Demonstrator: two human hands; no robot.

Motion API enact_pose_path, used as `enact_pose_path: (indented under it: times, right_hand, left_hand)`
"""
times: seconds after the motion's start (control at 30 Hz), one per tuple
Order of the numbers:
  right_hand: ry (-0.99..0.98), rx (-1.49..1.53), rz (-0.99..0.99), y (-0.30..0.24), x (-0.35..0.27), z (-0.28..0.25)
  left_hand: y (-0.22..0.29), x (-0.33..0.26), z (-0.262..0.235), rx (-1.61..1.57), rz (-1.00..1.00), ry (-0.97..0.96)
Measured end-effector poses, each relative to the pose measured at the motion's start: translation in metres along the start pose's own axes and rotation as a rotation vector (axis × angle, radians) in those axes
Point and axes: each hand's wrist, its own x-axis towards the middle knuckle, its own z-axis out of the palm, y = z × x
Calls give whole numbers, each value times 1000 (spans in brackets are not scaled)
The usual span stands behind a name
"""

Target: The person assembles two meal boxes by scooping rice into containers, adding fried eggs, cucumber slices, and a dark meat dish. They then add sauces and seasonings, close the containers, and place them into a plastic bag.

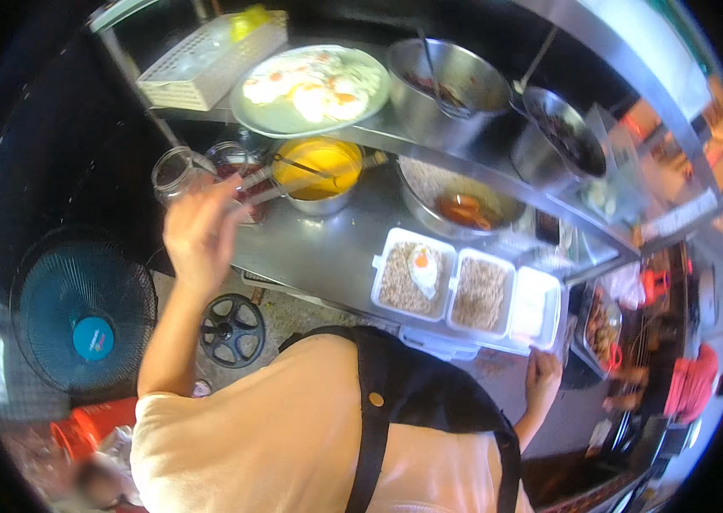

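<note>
My left hand [199,231] is raised at the left, closed around metal tongs [293,183]. Blurred by motion, the tongs reach right across a steel pot of yellow sauce [317,162], their arms apart. Beside that hand stand a clear glass jar [180,171] and a jar of dark red contents [238,158]. My right hand [543,368] has its fingers curled by the near right corner of the white foam boxes; what it holds, if anything, is hidden. One foam box [383,295] holds ground-looking food topped by a fried egg [424,265]; another [477,291] holds the food alone.
Above the steel counter [293,256], a shelf carries a plate of fried eggs [250,120], a white basket [199,73] and two steel pots [417,60]. A large bowl [421,214] sits beneath it. A fan [79,316] stands left; another person [693,385] is far right.
</note>
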Motion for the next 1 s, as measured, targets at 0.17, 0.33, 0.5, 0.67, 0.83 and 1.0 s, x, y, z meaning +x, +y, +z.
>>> enact_pose_path:
  times: [0.17, 0.33, 0.5, 0.67, 0.83, 1.0]
  right_hand:
    - [-57, 44, 14, -11, 18, 9]
    - [-30, 28, 3, -18, 27, 10]
    - [-79, 54, 18, -28, 32, 10]
    - [-29, 39, -9, -24, 23, 11]
    - [-34, 34, 36, -18, 7, 10]
    - [-45, 20, 56, -18, 4, 13]
  left_hand:
    - [-48, 28, -29, 540, 185, 73]
    - [-71, 36, -13, 581, 313, -9]
    - [-87, 31, 32, 552, 317, 133]
    - [-98, 32, 39, 397, 185, 163]
    - [-105, 34, 29, 187, 31, 111]
    - [-101, 42, 35, 244, 156, 109]
